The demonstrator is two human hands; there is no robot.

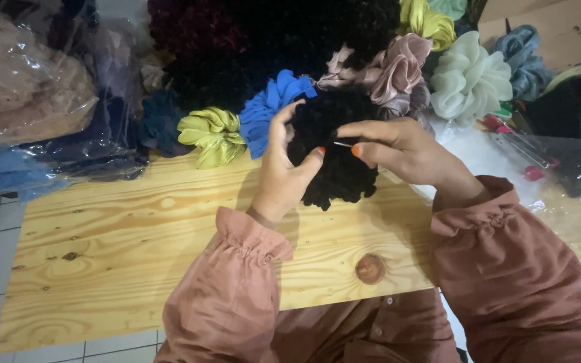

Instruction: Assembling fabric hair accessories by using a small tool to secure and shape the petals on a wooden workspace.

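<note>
Stitching looks under way: left hand (282,176) grips the black ruffled scrunchie (334,151) above the wooden table (115,255), right hand (398,149) at three o'clock pinches a thin needle (342,144), which I think needs a steady pull through.

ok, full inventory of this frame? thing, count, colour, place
black fuzzy fabric scrunchie: 1, black, held over the table's middle
thin metal needle: 1, silver, pinched at the scrunchie
blue fabric scrunchie: 1, bright blue, behind the left hand
lime satin scrunchie: 1, yellow-green, left of the blue one
pink satin scrunchie: 1, dusty pink, behind the black one
pale mint scrunchie: 1, whitish green, right rear
dark scrunchie pile: count unclear, black and maroon, rear centre
clear plastic bags: several, left rear
pine wood table: 1, light wood
left hand: grips the black scrunchie
right hand: pinches the needle
</note>
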